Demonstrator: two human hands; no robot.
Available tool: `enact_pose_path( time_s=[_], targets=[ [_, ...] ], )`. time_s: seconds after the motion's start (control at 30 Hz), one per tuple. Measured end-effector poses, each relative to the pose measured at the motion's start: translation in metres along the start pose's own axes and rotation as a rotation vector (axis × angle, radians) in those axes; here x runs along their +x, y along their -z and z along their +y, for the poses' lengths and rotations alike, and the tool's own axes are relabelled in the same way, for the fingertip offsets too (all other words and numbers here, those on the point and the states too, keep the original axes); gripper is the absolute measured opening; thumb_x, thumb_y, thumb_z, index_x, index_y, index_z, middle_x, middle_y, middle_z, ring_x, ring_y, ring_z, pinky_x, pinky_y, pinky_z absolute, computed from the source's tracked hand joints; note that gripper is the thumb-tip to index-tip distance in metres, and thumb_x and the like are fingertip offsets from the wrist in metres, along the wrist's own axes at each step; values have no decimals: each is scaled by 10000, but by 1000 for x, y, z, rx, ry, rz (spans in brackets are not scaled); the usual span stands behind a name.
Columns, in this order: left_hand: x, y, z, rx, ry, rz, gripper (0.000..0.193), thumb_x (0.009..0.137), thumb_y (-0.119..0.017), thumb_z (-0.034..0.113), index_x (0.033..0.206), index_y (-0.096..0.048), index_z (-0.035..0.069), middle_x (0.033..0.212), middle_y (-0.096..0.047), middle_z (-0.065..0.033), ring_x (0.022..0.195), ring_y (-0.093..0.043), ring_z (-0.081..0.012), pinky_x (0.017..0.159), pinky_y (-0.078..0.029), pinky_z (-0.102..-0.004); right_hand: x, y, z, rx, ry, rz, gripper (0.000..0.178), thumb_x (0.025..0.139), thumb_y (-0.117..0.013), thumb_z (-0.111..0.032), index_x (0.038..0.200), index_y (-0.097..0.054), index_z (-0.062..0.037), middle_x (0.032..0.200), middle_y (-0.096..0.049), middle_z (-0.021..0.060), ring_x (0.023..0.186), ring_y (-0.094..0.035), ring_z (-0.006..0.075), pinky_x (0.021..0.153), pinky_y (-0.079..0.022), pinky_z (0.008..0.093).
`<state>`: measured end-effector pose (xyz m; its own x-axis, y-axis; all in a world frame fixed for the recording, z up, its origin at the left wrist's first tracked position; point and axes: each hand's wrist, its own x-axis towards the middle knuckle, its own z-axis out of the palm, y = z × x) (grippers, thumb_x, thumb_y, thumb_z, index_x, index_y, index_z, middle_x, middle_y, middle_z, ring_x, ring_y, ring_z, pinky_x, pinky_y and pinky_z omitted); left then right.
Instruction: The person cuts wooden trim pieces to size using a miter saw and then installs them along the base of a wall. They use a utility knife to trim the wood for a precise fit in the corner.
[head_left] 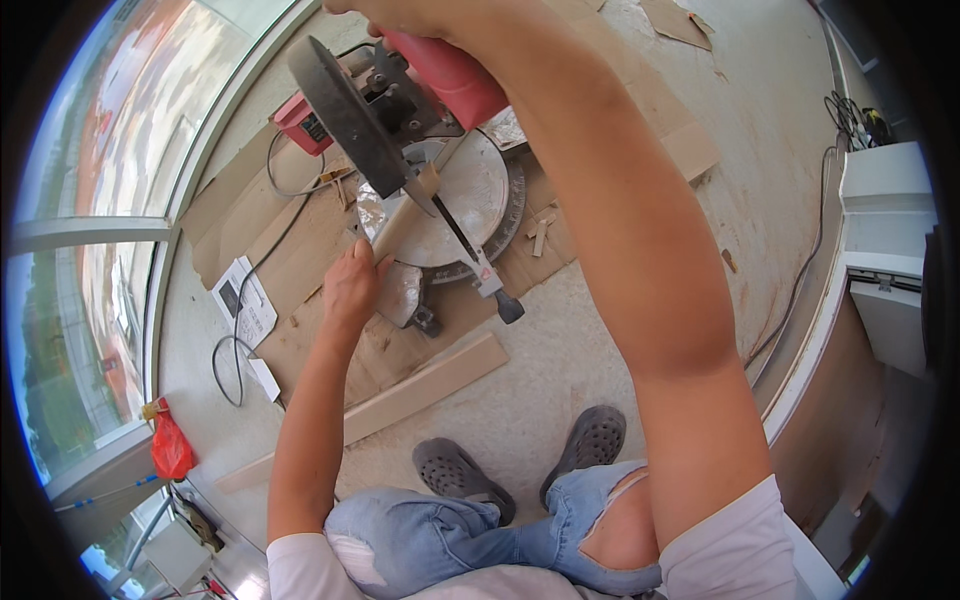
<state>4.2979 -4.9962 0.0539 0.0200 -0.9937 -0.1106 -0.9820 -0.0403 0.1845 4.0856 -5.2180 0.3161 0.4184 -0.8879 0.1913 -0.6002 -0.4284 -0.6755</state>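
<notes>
Nearest, below the saw: person's knees in ripped blue jeans (430,540), grey clogs (462,467) on the floor. Just above the clogs, a long flat board (425,392) lies on the near side of the saw, apart from it. L hand (350,285) is at the near L edge of the saw, fingers bent in & thumb alongside, closed on the end of a narrow wood strip (398,228). Strip lies slantwise across the saw's round metal table, running under the blade; can't tell if blade touches it. The miter saw (345,115) itself: black guard, red housing. R hand (430,15) is at the saw's top, pt. cut off by the upper edge; can't tell how far its fingers are closed or on what.

Containers: red plastic bag (172,452), well L of & nearer than saw, by the window frame; contents can't be told.

Surface: saw stands on flattened cardboard (310,255) over a dusty pale floor (765,205). Wood scraps (540,237) just R of saw; printed sheet (245,300) & black cord (238,365) L of it.

Room: big window (110,130) far L of saw; cable bundle (848,120) far R, by the wall
</notes>
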Motion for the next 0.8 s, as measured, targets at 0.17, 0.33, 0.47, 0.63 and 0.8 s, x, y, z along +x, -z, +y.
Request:
enact_pose_path(
  time_s=[0.17,0.33,0.47,0.63,0.8],
  targets=[
    [-3,1,-5,-20,21,-7,346,936,-685,318,951,-529,10,970,-669,-197,925,-653,-397,782,-520,-487,-18,-3,-7,236,-19,61,342,888,-593,-225,1131,-651,9,990,-700,207,868,-693,311,796,-554,415],
    [-3,-1,-6,-76,-38,68,344,949,-675,315,955,-520,8,920,-659,-192,876,-651,-401,763,-515,-484,-43,8,-39,425,-177,17,256,876,-644,-146,1093,-638,-10,886,-675,94,704,-645,173,619,-549,351],
    [-6,-3,-10,-96,-46,81,332,941,-675,309,960,-530,11,928,-659,-185,901,-651,-390,782,-522,-472,-48,-8,-31,446,-80,67,217,901,-652,-149,1065,-656,-6,882,-680,84,703,-647,165,612,-556,341],
    [-9,-4,-11,-99,-36,75,313,930,-683,296,958,-540,19,931,-664,-179,906,-655,-376,791,-527,-464,-48,-16,-13,290,-113,34,411,930,-681,-366,1191,-663,-50,830,-690,55,663,-626,118,659,-519,271],
    [-9,-4,-10,-116,-30,100,310,924,-685,297,958,-548,21,933,-667,-178,910,-657,-372,794,-527,-461,-63,-15,-8,353,-137,42,426,908,-716,-285,1255,-625,-55,850,-684,69,671,-623,117,643,-523,266]
  ],
)
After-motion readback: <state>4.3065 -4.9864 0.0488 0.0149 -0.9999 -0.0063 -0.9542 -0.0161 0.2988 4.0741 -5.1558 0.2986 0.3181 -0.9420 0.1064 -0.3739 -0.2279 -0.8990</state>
